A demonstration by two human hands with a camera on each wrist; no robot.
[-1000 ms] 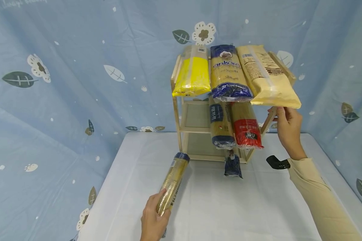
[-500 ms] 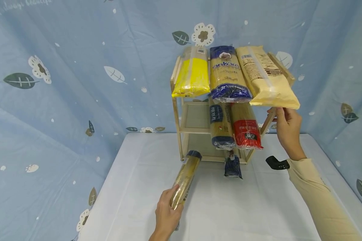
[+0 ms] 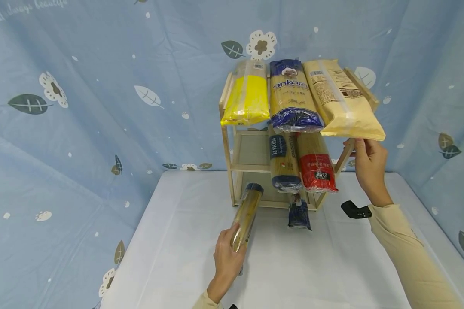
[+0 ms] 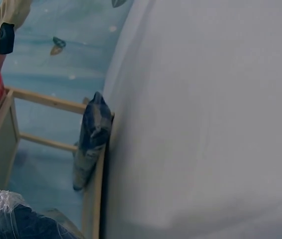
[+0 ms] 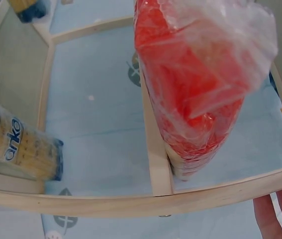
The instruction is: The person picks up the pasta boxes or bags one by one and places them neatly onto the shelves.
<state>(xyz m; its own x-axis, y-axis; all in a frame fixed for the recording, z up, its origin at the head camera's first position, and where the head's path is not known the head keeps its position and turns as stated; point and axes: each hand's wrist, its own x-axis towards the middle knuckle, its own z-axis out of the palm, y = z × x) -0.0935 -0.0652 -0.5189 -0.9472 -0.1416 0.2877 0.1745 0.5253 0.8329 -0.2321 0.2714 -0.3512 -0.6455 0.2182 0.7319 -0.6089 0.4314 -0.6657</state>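
Observation:
My left hand (image 3: 227,257) grips a long clear pack of spaghetti (image 3: 249,210) with a dark blue end. The pack slants away from me, its far end in front of the lowest level of a wooden shelf rack (image 3: 251,167). In the left wrist view, a crinkled clear and dark blue wrapper (image 4: 26,221) fills the bottom left corner. My right hand (image 3: 372,165) holds the rack's right post, below an overhanging beige pack (image 3: 348,103). Fingers (image 5: 272,216) of that hand show at the wooden rail in the right wrist view.
On top lie a yellow pack (image 3: 249,96) and a blue-ended Ankara pasta pack (image 3: 295,96). The middle level holds a La Sicilia pack (image 3: 284,161) and a red-ended pack (image 3: 317,167). A dark blue pack (image 3: 299,212) juts from the lowest level over the white table (image 3: 185,223).
My left hand has carried the spaghetti pack right and forward, bringing its far end to the lowest shelf's front. My right hand stays on the post.

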